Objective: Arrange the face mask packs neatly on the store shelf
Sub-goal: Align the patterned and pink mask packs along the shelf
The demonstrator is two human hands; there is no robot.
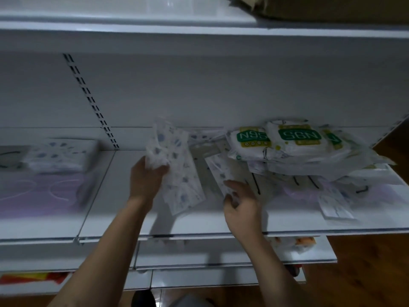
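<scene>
A few blue-patterned packs (177,169) stand lifted off the shelf (199,220), pinched in the left hand (146,180). At three o'clock, the right hand (240,207), fingers loosely spread, touches another pack (218,171). Sorting is midway; next comes gathering it. The N95 heap (287,140) at two o'clock hides what lies beneath, and blur hides the print.

Bare hands and forearms, nothing worn on them

The left hand (145,181) and right hand (242,206) carry no gloves, rings or watch. Behind each wrist the forearm runs bare to the frame's lower edge, with no sleeve or cuff in sight. Fingernails look short and plain; blur hides finer detail.
</scene>
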